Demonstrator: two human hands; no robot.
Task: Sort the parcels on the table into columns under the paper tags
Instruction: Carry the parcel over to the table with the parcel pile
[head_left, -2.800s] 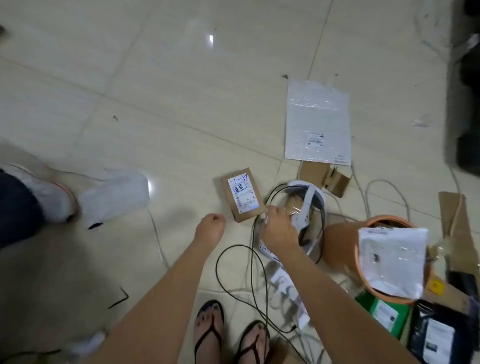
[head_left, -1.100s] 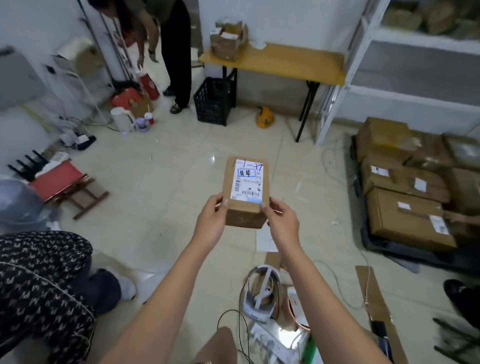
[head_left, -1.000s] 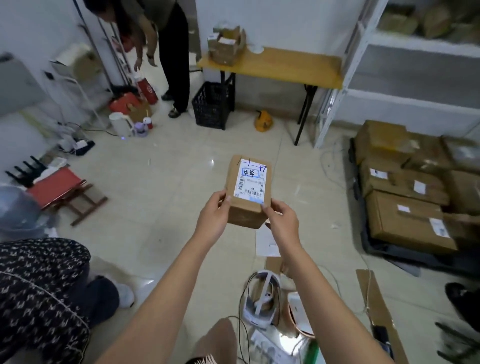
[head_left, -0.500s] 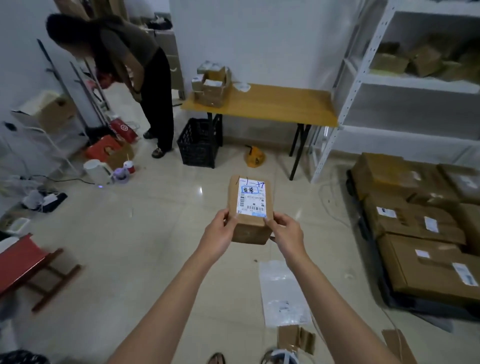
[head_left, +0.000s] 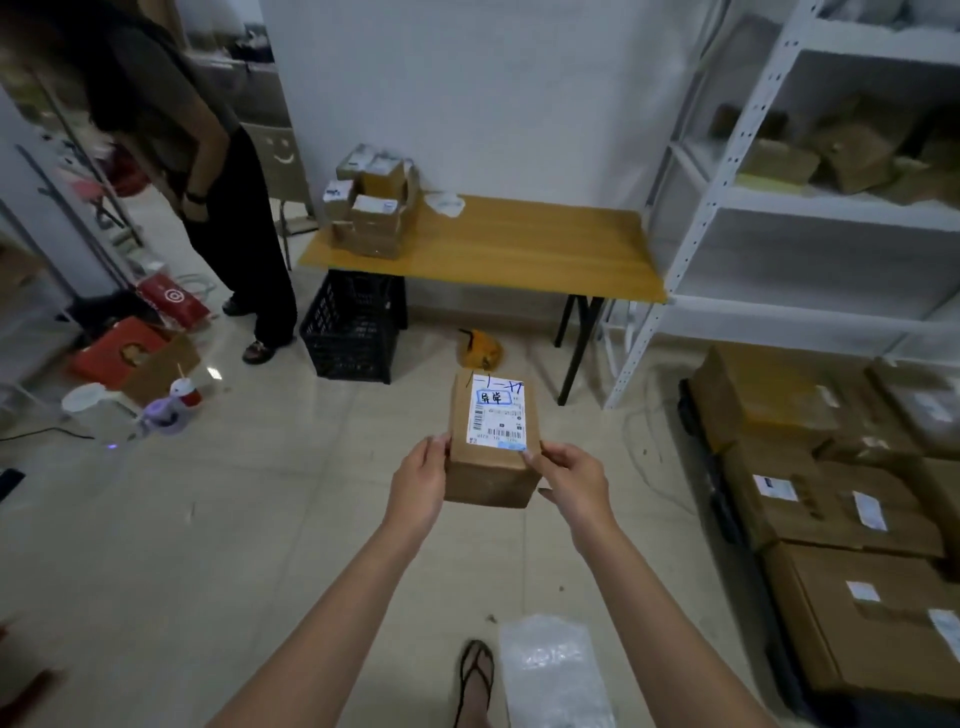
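Your left hand (head_left: 420, 483) and right hand (head_left: 571, 480) clasp a small cardboard parcel (head_left: 491, 449) by its sides, label up, in mid-air. Wooden table (head_left: 519, 249) at 12 o'clock carries stacked parcels (head_left: 371, 208) on its left end.

Wooden table (head_left: 519, 249): stacked parcels (head_left: 371, 208) at left end.

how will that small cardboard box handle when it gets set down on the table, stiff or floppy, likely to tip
Probably stiff: the small cardboard box keeps crisp edges while the left hand and right hand pinch only its near end. Likely light, since that loose hold carries it. Laid flat on the wooden table, its broad label face should resist tipping.
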